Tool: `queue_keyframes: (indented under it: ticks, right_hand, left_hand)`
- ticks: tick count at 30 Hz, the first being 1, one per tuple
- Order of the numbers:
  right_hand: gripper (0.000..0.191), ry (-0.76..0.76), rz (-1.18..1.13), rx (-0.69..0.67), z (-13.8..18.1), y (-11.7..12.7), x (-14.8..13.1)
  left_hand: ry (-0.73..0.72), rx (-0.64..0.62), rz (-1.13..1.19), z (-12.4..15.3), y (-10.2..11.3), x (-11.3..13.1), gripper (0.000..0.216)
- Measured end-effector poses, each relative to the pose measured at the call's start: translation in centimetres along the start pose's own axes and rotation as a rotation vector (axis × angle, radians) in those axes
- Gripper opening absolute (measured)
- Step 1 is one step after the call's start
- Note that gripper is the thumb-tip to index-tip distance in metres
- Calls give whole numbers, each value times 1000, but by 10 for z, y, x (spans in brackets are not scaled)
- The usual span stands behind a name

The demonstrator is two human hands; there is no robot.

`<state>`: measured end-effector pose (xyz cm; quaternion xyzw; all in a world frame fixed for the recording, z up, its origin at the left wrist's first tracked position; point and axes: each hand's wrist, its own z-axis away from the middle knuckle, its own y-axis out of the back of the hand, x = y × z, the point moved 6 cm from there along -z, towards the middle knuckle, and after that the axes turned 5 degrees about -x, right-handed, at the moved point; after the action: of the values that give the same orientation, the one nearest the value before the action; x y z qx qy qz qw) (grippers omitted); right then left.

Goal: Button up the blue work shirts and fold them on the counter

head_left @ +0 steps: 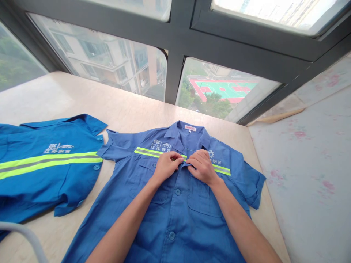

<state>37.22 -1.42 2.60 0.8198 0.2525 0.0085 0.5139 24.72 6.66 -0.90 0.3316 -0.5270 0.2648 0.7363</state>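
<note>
A blue short-sleeved work shirt (153, 219) lies spread face up, its collar toward the window and a yellow-green reflective stripe across the chest. My left hand (168, 166) pinches the edge of the shirt's front opening at stripe height. Just beside it, my right hand (201, 166) grips the opposite front edge with curled fingers. The fabric between them is lifted a little. Whether a button sits under the fingertips is hidden. Below the hands, a button (178, 191) and a lower button (172, 235) show on the front placket.
A second blue work shirt (68, 182) with a reflective stripe lies to the left, near the first shirt's sleeve. Both rest on a pale sill (131, 109) under grey window frames (175, 47). A flowered wall (307, 164) bounds the right side. A white curved tube (26, 233) is at lower left.
</note>
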Motion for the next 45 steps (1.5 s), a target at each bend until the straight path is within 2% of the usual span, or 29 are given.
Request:
queue_keyframes:
  ticks: [7, 20, 24, 40, 45]
  right_hand:
    - [12, 36, -9, 1, -1, 2, -3]
    - [11, 46, 63, -16, 0, -2, -2]
    - [18, 43, 73, -29, 1, -4, -1]
    - [17, -52, 18, -106, 0, -13, 4]
    - [16, -51, -22, -121, 2, -17, 7]
  left_hand:
    - [0, 9, 89, 0, 0, -1, 19]
    - [17, -34, 109, 0, -2, 0, 21]
    - [34, -72, 70, 1, -2, 1, 23]
    - [-47, -188, -87, 5, -1, 4, 35]
    - [-124, -145, -174, 4, -2, 3, 19]
